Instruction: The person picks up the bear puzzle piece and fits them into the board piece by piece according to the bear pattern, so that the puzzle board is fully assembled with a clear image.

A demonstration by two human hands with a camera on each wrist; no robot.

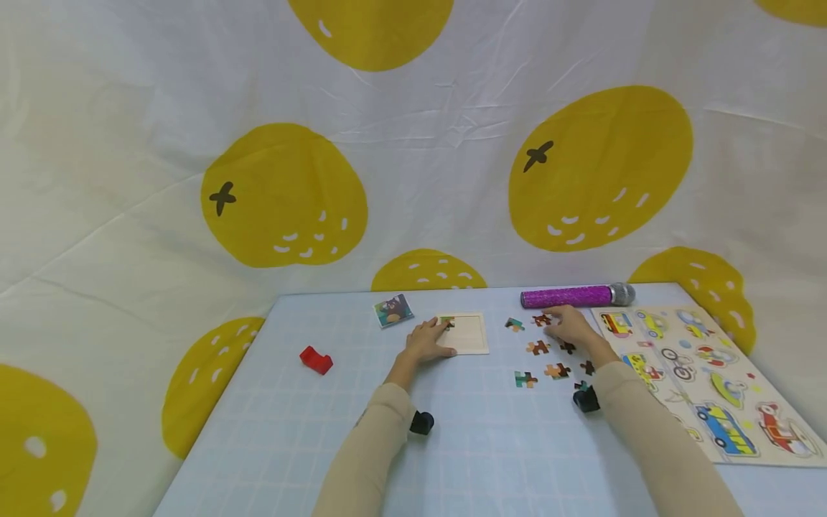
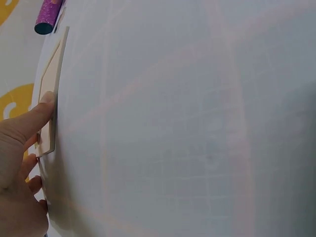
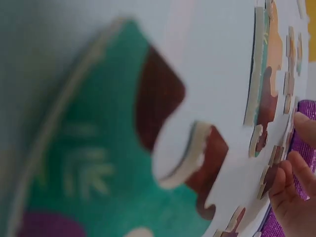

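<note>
My left hand rests at the left side of a shallow pale wooden puzzle tray. Its thumb lies on the tray's near edge, and the other fingers reach toward a jigsaw piece in the far left corner. Over by the loose pieces, my right hand has its fingertips down at a brown jigsaw piece; a firm pinch on it is not visible. Several more pieces lie around it, among them a green-and-brown piece, large and blurred in the right wrist view, and an orange-brown piece.
A purple glitter microphone lies at the back, just beyond the right hand. To the right is a board of vehicle pictures, partly under the right forearm. A small picture card and a red block lie on the left.
</note>
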